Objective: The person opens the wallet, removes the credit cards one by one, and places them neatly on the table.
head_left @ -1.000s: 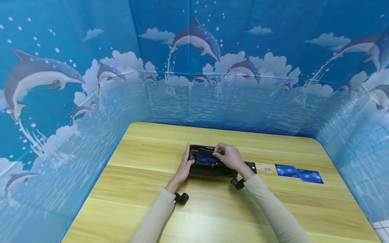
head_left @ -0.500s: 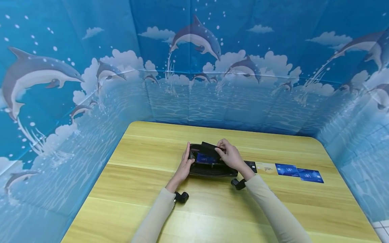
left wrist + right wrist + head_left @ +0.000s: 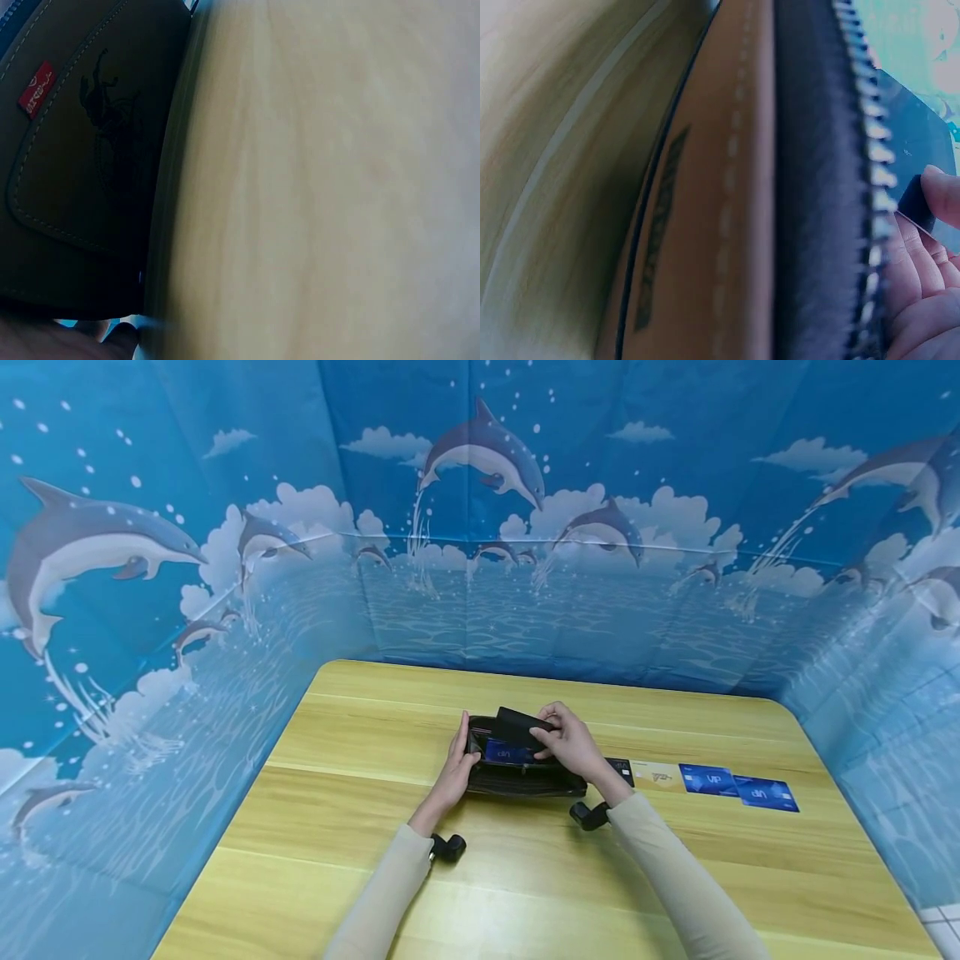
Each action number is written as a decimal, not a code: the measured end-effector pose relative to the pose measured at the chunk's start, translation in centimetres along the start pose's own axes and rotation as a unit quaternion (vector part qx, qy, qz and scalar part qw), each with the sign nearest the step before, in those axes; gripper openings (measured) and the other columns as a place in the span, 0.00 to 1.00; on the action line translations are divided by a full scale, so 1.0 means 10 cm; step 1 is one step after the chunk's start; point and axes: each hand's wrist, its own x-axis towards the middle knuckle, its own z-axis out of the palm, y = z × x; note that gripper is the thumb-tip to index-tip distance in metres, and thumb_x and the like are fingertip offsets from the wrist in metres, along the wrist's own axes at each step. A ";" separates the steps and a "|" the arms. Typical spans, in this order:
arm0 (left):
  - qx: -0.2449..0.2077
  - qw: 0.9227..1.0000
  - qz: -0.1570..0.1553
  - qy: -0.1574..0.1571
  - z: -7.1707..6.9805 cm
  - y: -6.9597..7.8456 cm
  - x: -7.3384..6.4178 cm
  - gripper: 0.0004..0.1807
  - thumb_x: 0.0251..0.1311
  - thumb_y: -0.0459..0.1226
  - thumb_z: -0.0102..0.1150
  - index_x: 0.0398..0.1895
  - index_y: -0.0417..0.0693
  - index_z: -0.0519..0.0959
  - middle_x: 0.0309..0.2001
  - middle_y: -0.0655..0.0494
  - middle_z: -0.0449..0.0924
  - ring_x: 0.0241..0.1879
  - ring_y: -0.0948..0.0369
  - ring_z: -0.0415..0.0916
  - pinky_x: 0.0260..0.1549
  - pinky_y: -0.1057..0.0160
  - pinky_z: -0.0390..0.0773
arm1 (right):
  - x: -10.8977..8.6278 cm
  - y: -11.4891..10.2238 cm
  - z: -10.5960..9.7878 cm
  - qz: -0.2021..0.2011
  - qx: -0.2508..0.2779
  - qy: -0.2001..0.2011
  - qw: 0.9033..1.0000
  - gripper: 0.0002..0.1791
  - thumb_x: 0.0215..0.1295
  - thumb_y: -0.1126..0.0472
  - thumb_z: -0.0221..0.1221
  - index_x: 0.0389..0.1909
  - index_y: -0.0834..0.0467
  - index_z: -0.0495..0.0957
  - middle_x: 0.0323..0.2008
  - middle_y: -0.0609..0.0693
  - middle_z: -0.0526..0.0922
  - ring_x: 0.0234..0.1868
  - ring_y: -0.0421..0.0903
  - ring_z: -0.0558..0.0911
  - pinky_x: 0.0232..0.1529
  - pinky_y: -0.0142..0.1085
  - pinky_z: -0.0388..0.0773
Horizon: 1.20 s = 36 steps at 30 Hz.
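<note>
A dark zip wallet (image 3: 525, 783) stands with its mouth spread on the table. My left hand (image 3: 453, 768) grips its left end, thumb at the inner edge and fingers along the outside. Inside, a blue VIP card (image 3: 504, 752) shows. Between thumb and fingers, my right hand (image 3: 567, 747) pinches a black card (image 3: 517, 724), tilted above the wallet's back edge. The right wrist view shows the metal zipper teeth (image 3: 877, 165) close up, with the pinched card beyond them. In the left wrist view, the wallet's stitched face bears a red tag (image 3: 36, 88).
Right of the wallet lies a row of cards: a black VIP card (image 3: 621, 770) partly behind the right wrist, a gold card (image 3: 657, 776), and two blue cards, the nearer one (image 3: 712, 780) overlapping the farther (image 3: 767, 794). Dolphin-print curtains (image 3: 465, 610) surround the wooden table (image 3: 525, 885).
My right hand has risen slightly and drawn the black card up, so its broad face shows above the wallet's back edge. The left hand keeps its grip on the wallet.
</note>
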 end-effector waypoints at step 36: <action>0.003 0.999 -0.013 -0.032 -0.06 0.38 -0.12 0.38 0.72 0.32 0.34 0.74 0.62 0.28 0.74 0.53 0.26 0.72 0.52 0.28 0.64 0.43 0.41 | -0.65 0.05 -1.02 0.035 0.276 0.221 0.935 0.04 0.58 0.66 0.65 0.27 0.55 0.80 0.20 0.46 0.77 0.26 0.42 0.82 0.36 0.35 0.80</action>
